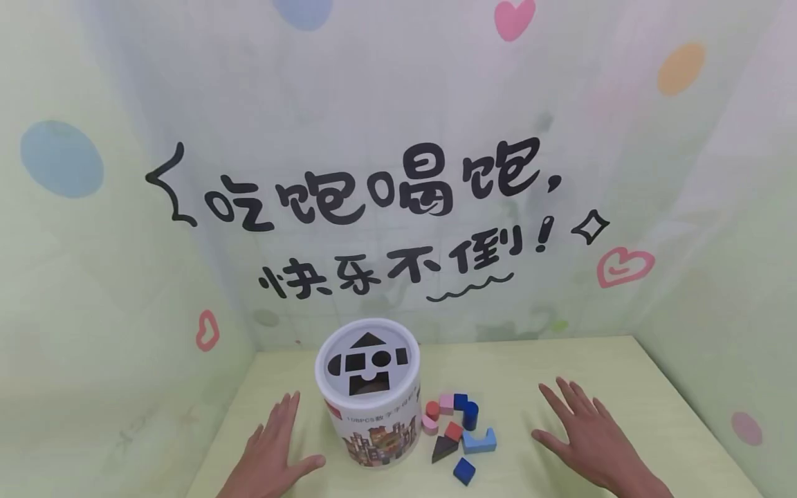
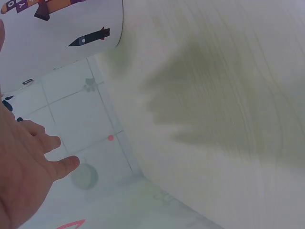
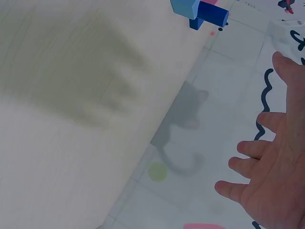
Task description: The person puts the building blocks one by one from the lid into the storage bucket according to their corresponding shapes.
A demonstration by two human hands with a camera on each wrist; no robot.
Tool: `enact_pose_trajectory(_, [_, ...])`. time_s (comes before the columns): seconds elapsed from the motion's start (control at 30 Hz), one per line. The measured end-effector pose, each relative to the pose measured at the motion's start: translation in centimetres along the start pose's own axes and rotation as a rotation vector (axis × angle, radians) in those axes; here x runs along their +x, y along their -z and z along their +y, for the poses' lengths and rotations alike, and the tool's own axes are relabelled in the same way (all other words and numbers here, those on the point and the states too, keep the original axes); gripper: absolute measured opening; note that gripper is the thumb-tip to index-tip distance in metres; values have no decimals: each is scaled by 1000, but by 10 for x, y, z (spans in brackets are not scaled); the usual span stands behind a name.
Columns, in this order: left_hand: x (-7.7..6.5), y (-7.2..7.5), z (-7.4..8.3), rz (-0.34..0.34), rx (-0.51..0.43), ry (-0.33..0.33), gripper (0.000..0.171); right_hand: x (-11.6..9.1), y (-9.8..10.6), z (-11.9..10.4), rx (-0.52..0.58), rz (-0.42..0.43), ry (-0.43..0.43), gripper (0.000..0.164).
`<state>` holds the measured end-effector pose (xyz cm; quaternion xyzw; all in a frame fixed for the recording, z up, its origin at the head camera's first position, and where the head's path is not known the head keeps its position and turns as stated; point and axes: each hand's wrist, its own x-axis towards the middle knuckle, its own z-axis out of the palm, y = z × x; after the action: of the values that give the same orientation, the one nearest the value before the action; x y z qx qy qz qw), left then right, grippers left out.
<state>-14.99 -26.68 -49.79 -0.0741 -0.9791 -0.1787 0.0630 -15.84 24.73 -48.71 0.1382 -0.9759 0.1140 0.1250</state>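
Observation:
A white cylindrical tub (image 1: 373, 394) with a city print stands upright on the table, its lid (image 1: 339, 398) cut with several shaped holes. My left hand (image 1: 270, 449) is just left of the tub, fingers extended and holding nothing. To the tub's right lies a loose group of blocks: a light blue block with a curved notch (image 1: 478, 443), a dark triangular block (image 1: 445, 449), a dark blue cylinder (image 1: 470, 416), a dark blue cube (image 1: 464, 471), and several small red and pink pieces. Right of these, my right hand (image 1: 588, 439) has its fingers spread, touching no block.
The pale wooden table (image 1: 523, 366) ends at a patterned curtain (image 1: 398, 104) behind, with more of the same cloth on both sides. Large black writing and coloured dots mark the cloth. In the left wrist view, a hand shadow falls across the tabletop (image 2: 214, 95).

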Motion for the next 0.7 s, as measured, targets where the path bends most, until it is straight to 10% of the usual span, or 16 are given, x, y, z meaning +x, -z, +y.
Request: enact_pose_trajectory(0.7, [12,-19,26,-2,-413,112,133,31,-15,-17,361,-357,-228,78])
